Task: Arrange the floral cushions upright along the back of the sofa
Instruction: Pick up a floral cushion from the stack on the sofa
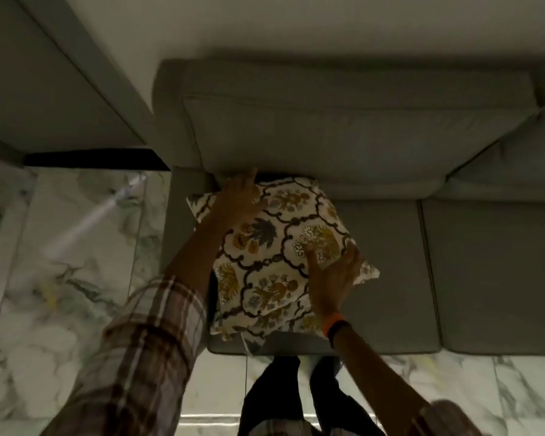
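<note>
A floral cushion (pixel 271 247), cream with dark scrollwork and yellow flowers, lies tilted over the left end of the grey sofa's seat (pixel 387 269). A second floral cushion (pixel 258 325) shows beneath it at the front edge. My left hand (pixel 239 196) grips the top cushion's far left corner, close to the sofa's back cushion (pixel 343 136). My right hand (pixel 334 275) holds the cushion's right edge, with the thumb pressed on the fabric. An orange and black band sits on that wrist.
The sofa's left armrest (pixel 180 221) borders the cushions. A second seat section (pixel 497 272) lies to the right. Marble floor tiles (pixel 76 278) spread to the left and in front. My legs (pixel 293 394) stand against the sofa's front edge.
</note>
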A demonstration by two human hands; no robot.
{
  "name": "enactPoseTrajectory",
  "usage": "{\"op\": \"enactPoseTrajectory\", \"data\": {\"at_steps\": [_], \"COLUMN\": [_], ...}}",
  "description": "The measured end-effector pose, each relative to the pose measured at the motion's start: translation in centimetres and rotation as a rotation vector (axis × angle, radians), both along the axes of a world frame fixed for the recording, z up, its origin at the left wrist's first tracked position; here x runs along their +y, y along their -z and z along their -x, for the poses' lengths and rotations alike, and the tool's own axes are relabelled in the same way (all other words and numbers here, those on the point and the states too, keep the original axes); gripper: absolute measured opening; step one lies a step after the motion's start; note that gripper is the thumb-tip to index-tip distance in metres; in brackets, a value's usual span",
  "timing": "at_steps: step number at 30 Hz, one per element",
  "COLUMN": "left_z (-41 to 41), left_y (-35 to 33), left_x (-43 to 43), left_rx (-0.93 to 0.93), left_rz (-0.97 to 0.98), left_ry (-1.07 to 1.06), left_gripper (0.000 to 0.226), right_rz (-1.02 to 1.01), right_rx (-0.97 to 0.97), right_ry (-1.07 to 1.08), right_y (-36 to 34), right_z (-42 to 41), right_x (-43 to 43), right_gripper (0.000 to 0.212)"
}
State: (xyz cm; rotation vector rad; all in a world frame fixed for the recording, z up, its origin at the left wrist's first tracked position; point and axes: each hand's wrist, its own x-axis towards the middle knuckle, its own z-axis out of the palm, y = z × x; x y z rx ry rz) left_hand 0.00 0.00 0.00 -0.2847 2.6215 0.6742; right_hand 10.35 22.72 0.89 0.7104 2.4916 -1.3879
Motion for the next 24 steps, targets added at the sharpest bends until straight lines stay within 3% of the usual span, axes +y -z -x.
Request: {"op": "enactPoseTrajectory", "data": {"at_steps": [2, 4, 6, 8, 11, 16, 20, 24], "left_z": [2.3, 3.5, 4.2, 4.7, 6.0, 8.1, 6.6, 5.5], "left_y": [1.7, 3.0, 4.4, 5.0, 4.1, -0.2, -1.9, 0.0], "left_x": [0.2, 0.5, 1.2, 1.4, 1.5, 5.0, 13.3, 25.4], "left_rx": [-0.193, -0.303, -0.321, -0.318, -0.376, -0.450, -0.338, -0.166], "left_rz": [-0.148, -0.173, -0.131, -0.130, -0.213, -0.314, -0.597, -0.716], "left_ry": [-0.091, -0.090, -0.098, -0.137, -0.222, -0.271, -0.314, -0.454], "left_gripper": [0.096, 0.099, 0.100, 0.108, 0.121, 0.124, 0.117, 0.140], "right_rz": [0.140, 0.399, 0.659, 0.809, 0.819, 0.883, 0.768, 0.566], "right_rx": [-0.170, -0.312, -0.413, -0.452, -0.506, -0.223, -0.110, -0.002], "right_ry": [0.337, 0.569, 0.639, 0.564, 0.429, 0.407, 0.318, 0.009], "right_y": [1.9, 3.0, 3.9, 3.8, 3.4, 1.8, -0.3, -0.9], "right_z": [-0.4, -0.9, -0.6, -0.4, -0.4, 1.3, 4.4, 10.8], "right_x": [0.6, 0.8, 0.5, 0.3, 1.5, 9.3, 20.9, 34.0], "right_gripper": [0.103, 0.100, 0.087, 0.077, 0.079, 0.077, 0.077, 0.081]}}
